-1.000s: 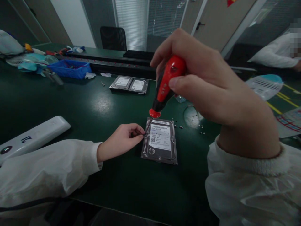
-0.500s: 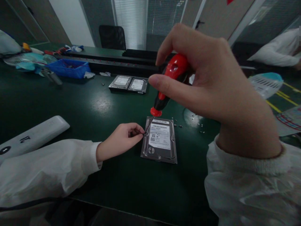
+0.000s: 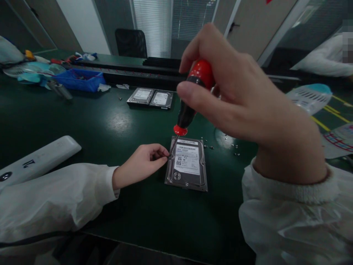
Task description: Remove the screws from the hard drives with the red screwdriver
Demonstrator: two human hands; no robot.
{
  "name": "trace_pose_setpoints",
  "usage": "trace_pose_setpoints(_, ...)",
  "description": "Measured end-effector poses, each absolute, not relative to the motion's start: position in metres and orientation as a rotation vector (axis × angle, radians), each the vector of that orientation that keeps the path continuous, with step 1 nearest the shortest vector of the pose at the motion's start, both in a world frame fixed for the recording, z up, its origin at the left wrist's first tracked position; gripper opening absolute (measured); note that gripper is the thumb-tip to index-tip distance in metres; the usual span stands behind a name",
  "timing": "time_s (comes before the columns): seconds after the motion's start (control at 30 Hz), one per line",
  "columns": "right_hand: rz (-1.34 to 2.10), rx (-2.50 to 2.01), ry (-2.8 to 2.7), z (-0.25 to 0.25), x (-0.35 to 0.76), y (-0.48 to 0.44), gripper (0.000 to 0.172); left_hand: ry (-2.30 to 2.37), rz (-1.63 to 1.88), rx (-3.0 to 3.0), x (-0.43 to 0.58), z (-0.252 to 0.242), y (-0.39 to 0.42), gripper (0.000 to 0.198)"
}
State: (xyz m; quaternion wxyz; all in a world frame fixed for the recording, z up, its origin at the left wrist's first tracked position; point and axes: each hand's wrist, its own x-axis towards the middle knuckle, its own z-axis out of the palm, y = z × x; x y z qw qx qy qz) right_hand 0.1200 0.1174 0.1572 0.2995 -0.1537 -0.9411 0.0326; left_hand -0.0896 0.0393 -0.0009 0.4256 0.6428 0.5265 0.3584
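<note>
Now the screwdriver (image 3: 193,97) stands more upright than before.

A: So from my feed the whole bench is this dark green table (image 3: 91,121), kinda glossy, with a light glare spot near the middle.

B: What's sitting on it?

A: One hard drive (image 3: 187,163) flat in front, label up. Two more hard drives (image 3: 151,98) side by side, touching, further back. A scatter of tiny screws (image 3: 233,145) just right of the near drive. A long white device (image 3: 38,160) lies at the left edge, and a blue bin (image 3: 79,80) sits far back left, well apart from the drives. A white fan grille (image 3: 309,97) is off to the right.
</note>
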Motion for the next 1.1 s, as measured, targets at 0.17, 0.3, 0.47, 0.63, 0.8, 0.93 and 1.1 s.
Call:
trace_pose_setpoints(0.17, 0.181, -0.238, -2.483, 0.156, 0.119, 0.122, 0.028, 1.324, 0.888, 1.604, -0.089, 0.001, 0.039, 0.014)
trace_pose_setpoints(0.3, 0.025, -0.331, -2.426, 0.152, 0.117, 0.123, 0.036, 1.323, 0.885, 1.617, -0.089, 0.002, 0.039, 0.013)
trace_pose_setpoints(0.47, 0.195, -0.346, -2.437, 0.152, 0.121, 0.116, 0.046, 1.309, 0.882, 1.619, -0.09, -0.001, 0.039, 0.015)
trace_pose_setpoints(0.63, 0.052, -0.48, -2.417, 0.155, 0.12, 0.111, 0.047, 1.309, 0.898, 1.603, -0.089, -0.001, 0.04, 0.014)
trace_pose_setpoints(0.8, 0.078, -0.355, -2.492, 0.154, 0.118, 0.117, 0.049, 1.304, 0.907, 1.617, -0.089, 0.0, 0.039, 0.014)
trace_pose_setpoints(0.93, 0.153, -0.311, -2.5, 0.154, 0.121, 0.118, 0.048, 1.319, 0.897, 1.611, -0.089, 0.0, 0.039, 0.016)
trace_pose_setpoints(1.1, -0.024, -0.452, -2.481, 0.156, 0.119, 0.117, 0.065, 1.32, 0.898, 1.618, -0.089, 0.001, 0.039, 0.016)
